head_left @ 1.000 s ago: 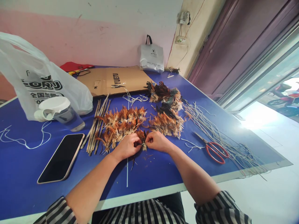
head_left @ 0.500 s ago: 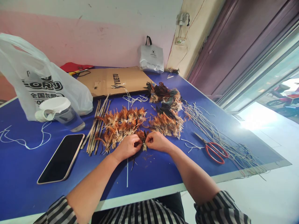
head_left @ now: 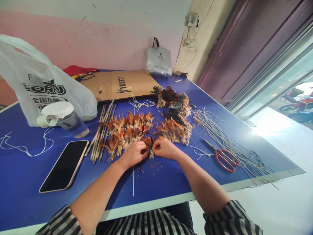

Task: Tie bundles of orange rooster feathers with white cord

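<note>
A small bunch of brown and dark feathers (head_left: 151, 152) stands between my hands, close to the table's front edge. My left hand (head_left: 135, 152) is closed in a pinch on the left side of the bunch. From the right, my right hand (head_left: 166, 148) pinches at its base, where a thin pale string seems to cross; the fingertips partly hide it. Just beyond my left hand lie rows of orange-brown feather bunches (head_left: 130, 127) strung together. Another pile of feathers (head_left: 174, 130) rests past my right hand.
Red-handled scissors (head_left: 226, 159) and a spread of long cords (head_left: 220, 137) lie to the right. On the left are thin sticks (head_left: 101, 133), a phone (head_left: 64, 166), a lidded plastic cup (head_left: 70, 120) and a white plastic bag (head_left: 73, 88). Flat cardboard (head_left: 107, 83) lies behind.
Almost nothing differs. Both hands stay at the feather bunch, with only a very slight shift of the fingers.
</note>
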Demonstrator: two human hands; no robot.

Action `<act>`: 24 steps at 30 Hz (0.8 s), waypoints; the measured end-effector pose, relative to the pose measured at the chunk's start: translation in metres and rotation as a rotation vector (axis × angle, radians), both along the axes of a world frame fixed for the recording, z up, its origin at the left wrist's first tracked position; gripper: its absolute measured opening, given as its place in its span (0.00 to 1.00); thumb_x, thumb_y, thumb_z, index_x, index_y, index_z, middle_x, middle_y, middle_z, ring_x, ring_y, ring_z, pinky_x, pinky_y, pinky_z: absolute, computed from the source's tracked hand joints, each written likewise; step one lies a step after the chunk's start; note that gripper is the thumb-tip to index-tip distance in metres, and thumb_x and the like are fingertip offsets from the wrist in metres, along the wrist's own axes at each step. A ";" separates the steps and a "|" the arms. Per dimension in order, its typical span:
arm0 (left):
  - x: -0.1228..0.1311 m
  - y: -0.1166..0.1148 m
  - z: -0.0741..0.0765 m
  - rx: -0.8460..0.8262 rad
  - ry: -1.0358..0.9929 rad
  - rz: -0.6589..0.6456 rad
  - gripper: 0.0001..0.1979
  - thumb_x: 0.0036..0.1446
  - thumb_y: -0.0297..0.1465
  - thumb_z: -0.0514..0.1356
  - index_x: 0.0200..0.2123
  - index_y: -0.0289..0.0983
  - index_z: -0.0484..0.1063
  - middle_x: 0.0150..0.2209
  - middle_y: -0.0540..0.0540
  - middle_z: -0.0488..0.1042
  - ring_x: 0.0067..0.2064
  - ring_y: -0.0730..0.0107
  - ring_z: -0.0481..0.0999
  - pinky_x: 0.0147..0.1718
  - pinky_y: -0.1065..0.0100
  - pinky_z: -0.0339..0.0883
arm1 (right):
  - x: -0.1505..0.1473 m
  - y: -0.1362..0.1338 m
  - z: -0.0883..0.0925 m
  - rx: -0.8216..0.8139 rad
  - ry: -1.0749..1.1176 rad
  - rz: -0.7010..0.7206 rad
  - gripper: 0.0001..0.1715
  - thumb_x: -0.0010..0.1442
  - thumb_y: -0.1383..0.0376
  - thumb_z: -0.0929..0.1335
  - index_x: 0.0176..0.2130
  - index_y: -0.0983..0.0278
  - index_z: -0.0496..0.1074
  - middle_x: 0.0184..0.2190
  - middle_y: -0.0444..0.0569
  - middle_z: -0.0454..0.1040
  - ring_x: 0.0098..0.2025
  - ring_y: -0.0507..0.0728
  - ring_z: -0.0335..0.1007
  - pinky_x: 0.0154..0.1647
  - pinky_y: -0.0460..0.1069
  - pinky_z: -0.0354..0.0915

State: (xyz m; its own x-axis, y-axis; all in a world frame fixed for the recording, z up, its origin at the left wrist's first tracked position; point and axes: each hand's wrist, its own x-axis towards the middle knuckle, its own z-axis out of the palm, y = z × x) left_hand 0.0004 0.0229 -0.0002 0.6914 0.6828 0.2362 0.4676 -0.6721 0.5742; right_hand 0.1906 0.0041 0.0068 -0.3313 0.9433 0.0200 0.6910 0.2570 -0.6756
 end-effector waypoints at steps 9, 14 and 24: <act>0.000 -0.001 0.000 0.020 0.029 0.016 0.05 0.50 0.24 0.55 0.24 0.34 0.70 0.25 0.49 0.69 0.28 0.74 0.67 0.29 0.73 0.57 | 0.003 0.001 -0.001 -0.051 0.008 0.010 0.07 0.43 0.68 0.66 0.24 0.68 0.74 0.19 0.43 0.70 0.22 0.47 0.60 0.24 0.41 0.55; -0.001 -0.001 0.003 0.033 0.047 0.024 0.04 0.46 0.22 0.56 0.22 0.34 0.68 0.23 0.50 0.67 0.27 0.75 0.65 0.27 0.73 0.55 | 0.004 0.001 0.004 -0.071 0.011 0.006 0.06 0.43 0.68 0.66 0.23 0.68 0.73 0.19 0.43 0.69 0.22 0.47 0.60 0.24 0.41 0.55; -0.002 0.000 0.000 0.011 0.015 -0.003 0.07 0.52 0.30 0.57 0.29 0.34 0.74 0.27 0.47 0.71 0.30 0.73 0.69 0.29 0.73 0.59 | 0.006 0.003 -0.001 -0.067 0.024 0.015 0.07 0.44 0.68 0.66 0.25 0.67 0.74 0.19 0.43 0.70 0.22 0.47 0.61 0.24 0.41 0.55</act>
